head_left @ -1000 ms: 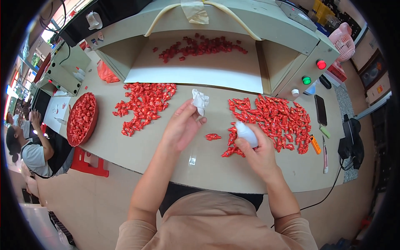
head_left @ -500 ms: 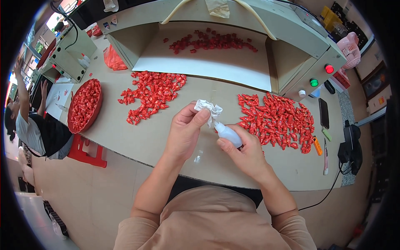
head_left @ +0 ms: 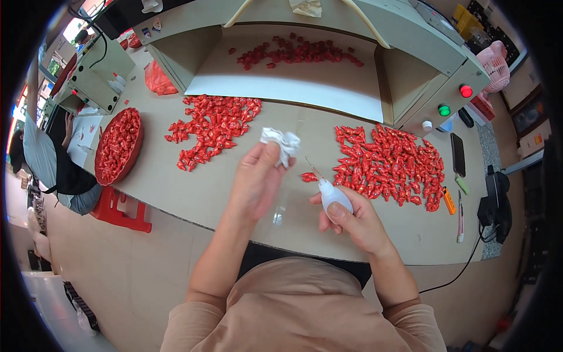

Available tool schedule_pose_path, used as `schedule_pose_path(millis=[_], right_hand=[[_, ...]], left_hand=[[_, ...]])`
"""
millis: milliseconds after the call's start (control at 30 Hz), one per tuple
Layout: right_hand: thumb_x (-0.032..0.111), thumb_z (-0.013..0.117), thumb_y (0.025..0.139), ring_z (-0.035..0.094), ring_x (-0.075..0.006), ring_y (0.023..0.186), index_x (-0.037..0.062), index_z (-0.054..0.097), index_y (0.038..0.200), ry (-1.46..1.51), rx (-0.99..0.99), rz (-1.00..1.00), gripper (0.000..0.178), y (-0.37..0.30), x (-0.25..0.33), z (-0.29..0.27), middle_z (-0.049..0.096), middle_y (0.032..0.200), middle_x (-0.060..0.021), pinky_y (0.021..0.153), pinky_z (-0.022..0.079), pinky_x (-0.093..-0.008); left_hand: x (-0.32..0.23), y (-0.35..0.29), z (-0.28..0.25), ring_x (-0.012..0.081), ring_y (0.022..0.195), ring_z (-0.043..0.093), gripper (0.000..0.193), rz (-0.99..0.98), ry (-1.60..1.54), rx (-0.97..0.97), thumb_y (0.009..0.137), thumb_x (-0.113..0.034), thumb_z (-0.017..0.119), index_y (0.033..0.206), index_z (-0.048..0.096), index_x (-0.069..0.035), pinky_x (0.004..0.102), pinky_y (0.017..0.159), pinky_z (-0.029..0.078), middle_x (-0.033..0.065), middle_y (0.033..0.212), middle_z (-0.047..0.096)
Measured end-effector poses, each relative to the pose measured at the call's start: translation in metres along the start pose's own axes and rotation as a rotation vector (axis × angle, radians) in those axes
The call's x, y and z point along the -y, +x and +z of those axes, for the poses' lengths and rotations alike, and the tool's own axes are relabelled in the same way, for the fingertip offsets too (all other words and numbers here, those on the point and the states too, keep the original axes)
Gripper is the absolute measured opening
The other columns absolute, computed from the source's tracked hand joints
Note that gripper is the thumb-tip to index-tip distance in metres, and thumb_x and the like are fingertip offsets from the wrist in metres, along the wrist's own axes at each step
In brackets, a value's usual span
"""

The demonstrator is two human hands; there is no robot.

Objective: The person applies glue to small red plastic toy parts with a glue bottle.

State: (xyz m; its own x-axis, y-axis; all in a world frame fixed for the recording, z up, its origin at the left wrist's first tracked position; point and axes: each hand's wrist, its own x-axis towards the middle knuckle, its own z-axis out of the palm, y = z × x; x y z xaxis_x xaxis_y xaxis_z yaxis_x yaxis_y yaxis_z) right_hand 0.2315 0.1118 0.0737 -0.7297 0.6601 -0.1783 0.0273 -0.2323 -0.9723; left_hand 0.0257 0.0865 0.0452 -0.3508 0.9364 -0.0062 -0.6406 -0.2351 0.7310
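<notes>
Pinched in my left hand (head_left: 257, 176) is a crumpled white tissue (head_left: 282, 144), held above the middle of the table. My right hand (head_left: 355, 217) grips a small white squeeze bottle (head_left: 334, 196), whose thin needle tip points up and to the left. The needle and the tissue are apart. Just beyond the needle lies a single small red piece (head_left: 309, 176), beside a large spread of glossy red pieces (head_left: 390, 167) on the right. Another group of red pieces (head_left: 214, 129) lies to the left of my left hand.
An open-fronted box machine (head_left: 281, 88) stands at the back with red pieces inside. A red bowl (head_left: 139, 146) of pieces sits at left. On the right lie a phone (head_left: 458, 155), an orange cutter (head_left: 449, 200) and a pen-like tool (head_left: 460, 218). A co-worker (head_left: 76, 158) is at far left.
The tissue has come off the bottle's tip, baring the needle. My left hand has moved left with the tissue and my right hand slightly right with the bottle. The co-worker's raised arms have shifted.
</notes>
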Motion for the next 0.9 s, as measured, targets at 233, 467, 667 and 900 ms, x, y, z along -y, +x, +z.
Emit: schedule_pose_path(millis=[233, 467, 667, 900], right_hand=[[0.038, 0.053, 0.095, 0.041, -0.0037, 0.057, 0.0021, 0.06, 0.113, 0.152, 0.221, 0.058, 0.041, 0.003, -0.006, -0.009, 0.059, 0.071, -0.0003, 0.054, 0.035, -0.0194], [0.039, 0.051, 0.096, 0.04, -0.006, 0.057, 0.0005, 0.058, 0.114, 0.476, 0.326, 0.121, 0.044, 0.009, -0.012, -0.004, 0.058, 0.071, -0.0034, 0.055, 0.034, -0.0208], [0.037, 0.052, 0.095, 0.043, -0.0088, 0.057, -0.0011, 0.054, 0.118, 0.653, 0.38, 0.142, 0.045, 0.001, -0.031, -0.005, 0.059, 0.074, -0.006, 0.056, 0.036, -0.0238], [0.032, 0.057, 0.093, 0.06, -0.0213, 0.101, 0.0005, 0.051, 0.124, 0.556, 0.251, -0.034, 0.045, 0.006, -0.036, -0.004, 0.059, 0.118, -0.0173, 0.08, 0.049, -0.0314]], left_hand=[[0.012, -0.015, 0.014, 0.0187, 0.094, 0.059, 0.034, -0.11, -0.071, 0.229, 0.088, -0.037, 0.063, 0.105, 0.06, -0.007, 0.0352, 0.088, 0.045, 0.0047, 0.102, 0.062], [0.012, -0.016, 0.026, 0.015, 0.092, 0.055, 0.029, -0.031, -0.063, 0.155, 0.093, -0.032, 0.058, 0.103, 0.057, -0.005, 0.0336, 0.089, 0.043, 0.0028, 0.097, 0.057], [-0.001, 0.009, 0.012, 0.0114, 0.092, 0.055, 0.026, 0.169, -0.129, 0.019, 0.095, -0.029, 0.056, 0.105, 0.056, -0.005, 0.0319, 0.089, 0.043, 0.0023, 0.097, 0.06], [0.038, 0.037, -0.017, 0.0153, 0.1, 0.054, 0.05, 0.053, 0.72, 0.012, 0.086, -0.023, 0.067, 0.127, 0.047, -0.002, 0.0292, 0.089, 0.043, 0.0079, 0.111, 0.058]])
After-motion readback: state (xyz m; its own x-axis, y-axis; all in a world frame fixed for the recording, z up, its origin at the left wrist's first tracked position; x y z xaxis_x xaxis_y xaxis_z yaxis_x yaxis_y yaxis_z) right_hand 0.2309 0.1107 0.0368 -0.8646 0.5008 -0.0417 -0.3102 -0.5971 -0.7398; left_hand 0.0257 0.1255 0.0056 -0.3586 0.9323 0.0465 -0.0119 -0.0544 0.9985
